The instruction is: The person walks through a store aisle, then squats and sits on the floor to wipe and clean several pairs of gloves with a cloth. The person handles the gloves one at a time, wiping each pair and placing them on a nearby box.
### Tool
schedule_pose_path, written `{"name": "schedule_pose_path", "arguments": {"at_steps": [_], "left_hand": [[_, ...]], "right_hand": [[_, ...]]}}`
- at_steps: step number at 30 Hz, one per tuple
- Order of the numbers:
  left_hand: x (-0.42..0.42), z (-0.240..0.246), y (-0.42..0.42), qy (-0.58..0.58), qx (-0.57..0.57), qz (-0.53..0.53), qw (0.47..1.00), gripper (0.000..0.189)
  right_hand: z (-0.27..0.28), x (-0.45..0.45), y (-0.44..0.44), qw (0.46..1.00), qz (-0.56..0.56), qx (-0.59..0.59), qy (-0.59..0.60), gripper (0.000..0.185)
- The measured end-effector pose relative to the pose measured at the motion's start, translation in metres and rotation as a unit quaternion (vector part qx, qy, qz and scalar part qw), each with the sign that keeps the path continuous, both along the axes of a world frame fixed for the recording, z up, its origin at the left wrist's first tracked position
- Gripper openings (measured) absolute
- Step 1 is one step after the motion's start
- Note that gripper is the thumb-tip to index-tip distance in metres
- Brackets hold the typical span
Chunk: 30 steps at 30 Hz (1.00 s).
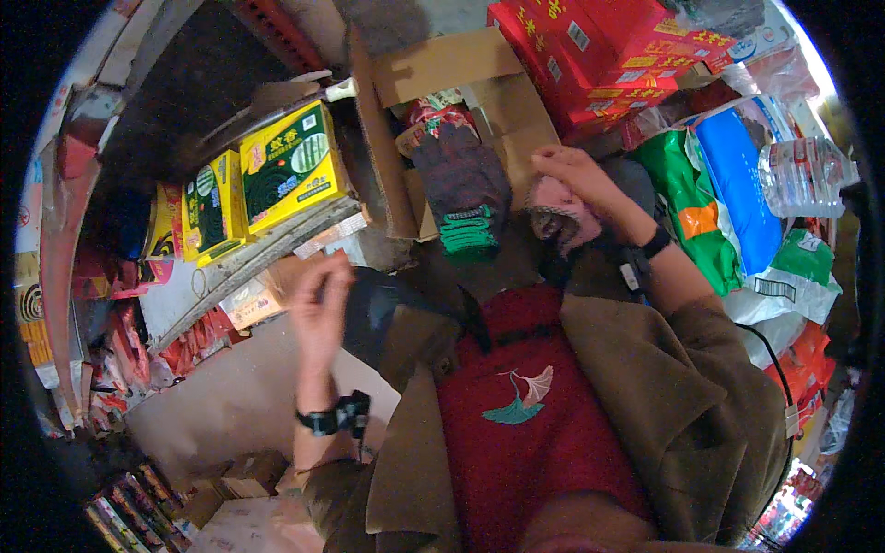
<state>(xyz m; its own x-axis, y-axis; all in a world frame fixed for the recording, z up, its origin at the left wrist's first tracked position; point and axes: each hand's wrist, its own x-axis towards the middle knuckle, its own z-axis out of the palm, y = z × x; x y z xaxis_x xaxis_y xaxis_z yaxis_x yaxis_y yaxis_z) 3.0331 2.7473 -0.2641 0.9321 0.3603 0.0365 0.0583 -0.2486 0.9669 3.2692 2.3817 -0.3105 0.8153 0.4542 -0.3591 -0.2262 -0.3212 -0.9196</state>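
Note:
My right hand [570,173] is closed on a pink fabric item [581,225] with a patterned edge and a dark opening, just right of the open cardboard box [515,131]. What the pink item is, I cannot tell. A stack of dark knit work gloves [460,169] with green cuffs [469,231] lies at the box's near side, between my hands. Behind the gloves, red printed packaging [442,114] shows inside the box. Off to the left, my left hand [321,304] is raised and blurred. Its fingers are loosely curled, with a gap at the thumb and nothing visible in them.
Yellow and green mosquito coil boxes [294,166] stand on a worn ledge [269,256] at left. Red cartons [601,55] are stacked behind the box. To the right are green and blue plastic packages [726,186] and a clear plastic bottle [805,176]. Small cardboard boxes [252,473] sit low at left.

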Motion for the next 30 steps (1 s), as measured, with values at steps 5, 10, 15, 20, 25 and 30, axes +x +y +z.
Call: {"name": "schedule_pose_path", "arguments": {"at_steps": [5, 10, 15, 20, 25, 30], "left_hand": [[0.033, -0.039, -0.079, 0.09, -0.129, -0.037, 0.987, 0.045], [0.08, -0.065, -0.095, 0.157, -0.12, -0.006, 0.98, 0.073], [0.117, -0.094, -0.091, 0.303, -0.261, -0.002, 0.916, 0.097], [0.126, -0.105, -0.097, 0.338, -0.299, -0.044, 0.892, 0.098], [0.111, -0.116, -0.092, 0.367, -0.319, -0.062, 0.872, 0.114], [0.101, -0.14, -0.093, 0.346, -0.357, -0.044, 0.867, 0.083]], "right_hand": [[-0.058, -0.012, 0.005, 0.985, 0.019, 0.037, 0.168, 0.038], [-0.102, -0.032, 0.019, 0.981, 0.029, 0.01, 0.19, 0.05], [-0.116, -0.049, 0.013, 0.878, 0.077, 0.194, 0.431, 0.066], [-0.121, -0.059, 0.019, 0.778, 0.136, 0.333, 0.516, 0.062], [-0.12, -0.064, 0.022, 0.823, 0.078, 0.25, 0.504, 0.066], [-0.103, -0.067, 0.026, 0.876, 0.082, 0.219, 0.422, 0.074]]}}
